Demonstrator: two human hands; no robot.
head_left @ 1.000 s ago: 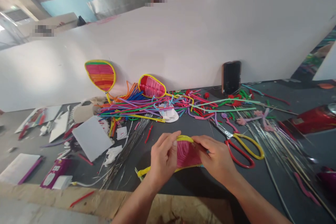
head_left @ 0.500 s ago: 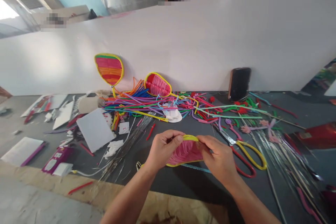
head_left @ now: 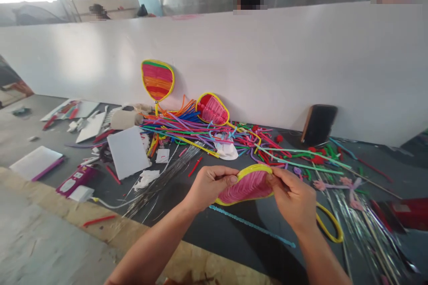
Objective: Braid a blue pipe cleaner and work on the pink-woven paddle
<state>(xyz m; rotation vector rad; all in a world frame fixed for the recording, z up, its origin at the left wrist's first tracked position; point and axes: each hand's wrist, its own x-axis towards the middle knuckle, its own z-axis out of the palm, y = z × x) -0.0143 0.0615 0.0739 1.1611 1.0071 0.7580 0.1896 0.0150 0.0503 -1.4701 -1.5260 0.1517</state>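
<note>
Pinching the yellow rim of a pink panel [head_left: 249,186], the left hand [head_left: 209,187] and right hand [head_left: 296,198] sit apart from each other, thumbs and fingers clamped at 2 places along its far edge. The panel is tilted at the near middle of the dark worktop [head_left: 209,236]. A light-blue strip [head_left: 252,226] lies just nearer, slanting toward the right. Beside the right wrist, a yellow loop [head_left: 338,227] shows partly. Farther off, a heap of coloured stems [head_left: 180,129] spreads across the middle, with 2 yellow-rimmed paddles behind it: a striped paddle [head_left: 158,82] on the left and a pink-and-red paddle [head_left: 214,110]. A phone [head_left: 320,124] leans at far right; thin wires [head_left: 154,196] and a white card [head_left: 129,153] lie left of the hands.
</note>
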